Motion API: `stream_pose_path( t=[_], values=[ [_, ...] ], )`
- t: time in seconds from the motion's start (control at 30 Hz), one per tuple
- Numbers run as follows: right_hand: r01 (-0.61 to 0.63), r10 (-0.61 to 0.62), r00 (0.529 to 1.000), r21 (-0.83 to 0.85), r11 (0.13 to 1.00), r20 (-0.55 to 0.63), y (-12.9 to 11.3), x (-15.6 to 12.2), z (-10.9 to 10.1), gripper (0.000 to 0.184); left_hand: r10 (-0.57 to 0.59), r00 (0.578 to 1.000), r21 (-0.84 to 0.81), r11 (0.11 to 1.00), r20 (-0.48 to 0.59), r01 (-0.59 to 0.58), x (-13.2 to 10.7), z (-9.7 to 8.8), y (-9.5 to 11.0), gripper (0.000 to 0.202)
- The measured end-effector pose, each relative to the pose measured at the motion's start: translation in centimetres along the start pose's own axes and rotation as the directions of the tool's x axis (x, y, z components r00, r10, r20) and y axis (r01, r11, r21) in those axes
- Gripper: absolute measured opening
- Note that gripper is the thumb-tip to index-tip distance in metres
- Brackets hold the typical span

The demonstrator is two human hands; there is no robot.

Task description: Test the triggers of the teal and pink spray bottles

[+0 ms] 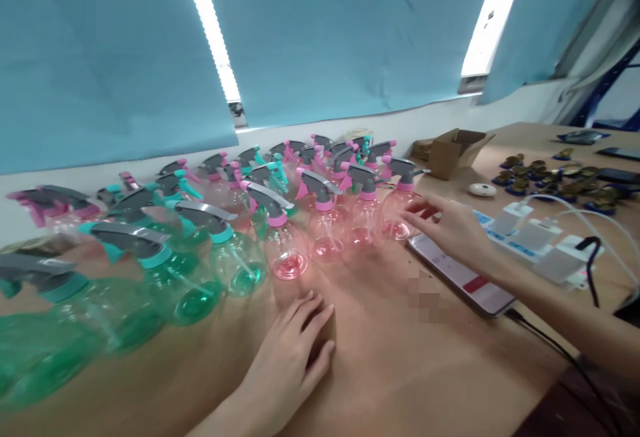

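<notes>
My left hand (pixel 295 347) lies on the wooden table with its fingers loosely spread and nothing in them, in front of a pink spray bottle (pixel 286 257). On the right, my right hand (pixel 447 224) hovers over a smartphone (pixel 460 276), its fingertips close by the rightmost pink spray bottle (pixel 395 214); whether they touch it I cannot tell. Its fingers are apart. More pink bottles, such as one spray bottle (pixel 327 234), stand in the front row. Green spray bottles (pixel 187 287) with grey and teal trigger heads stand to the left.
A power strip (pixel 515 245) with several white chargers (pixel 540 234) and cables lies right of the phone. Behind it are a white oval object (pixel 482 189), an open cardboard box (pixel 453 152) and several gold-and-blue pieces (pixel 543 180). A blue blind (pixel 350 37) covers the window behind.
</notes>
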State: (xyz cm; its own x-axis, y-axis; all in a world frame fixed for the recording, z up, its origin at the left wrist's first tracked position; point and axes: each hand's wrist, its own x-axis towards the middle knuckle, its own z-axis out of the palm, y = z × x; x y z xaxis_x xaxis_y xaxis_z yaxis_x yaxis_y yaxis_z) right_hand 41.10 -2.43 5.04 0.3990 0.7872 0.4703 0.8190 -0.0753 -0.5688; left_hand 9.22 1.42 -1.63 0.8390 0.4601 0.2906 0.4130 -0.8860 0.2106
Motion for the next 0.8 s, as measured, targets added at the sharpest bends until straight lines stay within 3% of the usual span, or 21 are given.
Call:
stream_pose_path(
  t=[0.1, 0.23, 0.37, 0.5, 0.67, 0.8],
  values=[
    [-0.049, 0.045, 0.995, -0.039, 0.998, -0.094, 2.4, 1.6, -0.1, 0.035, 0.016, 1.000, -0.049, 0.999, 0.017, -0.015, 2.4, 0.7, 0.9, 0.036],
    [-0.058, 0.068, 0.994, 0.114, 0.992, -0.083, 3.9, 4.1, 1.3, 0.048, 0.063, 0.998, -0.095, 0.993, 0.003, -0.063, 5.5, 1.8, 1.6, 0.034],
    [-0.047, 0.064, 0.995, 0.203, 0.978, -0.077, 4.0, 5.8, 2.9, 0.043, 0.069, 0.997, -0.091, 0.993, -0.024, -0.071, 7.6, 2.7, 1.9, 0.033],
    [-0.073, 0.103, 0.988, 0.234, 0.969, -0.117, 3.8, 6.8, 3.5, 0.034, 0.055, 0.998, -0.073, 0.996, 0.025, -0.053, 8.5, 3.0, 2.1, 0.032],
    [-0.083, 0.147, 0.968, 0.295, 0.952, -0.202, 3.5, 6.4, 1.3, 0.035, 0.058, 0.998, -0.102, 0.993, 0.022, -0.056, 8.5, 2.7, 1.9, 0.032],
    [-0.069, 0.132, 0.976, 0.330, 0.941, -0.173, 1.8, 3.2, -2.1, 0.031, 0.038, 0.999, -0.169, 0.985, -0.005, -0.038, 8.2, 2.2, 1.7, 0.030]
  ],
)
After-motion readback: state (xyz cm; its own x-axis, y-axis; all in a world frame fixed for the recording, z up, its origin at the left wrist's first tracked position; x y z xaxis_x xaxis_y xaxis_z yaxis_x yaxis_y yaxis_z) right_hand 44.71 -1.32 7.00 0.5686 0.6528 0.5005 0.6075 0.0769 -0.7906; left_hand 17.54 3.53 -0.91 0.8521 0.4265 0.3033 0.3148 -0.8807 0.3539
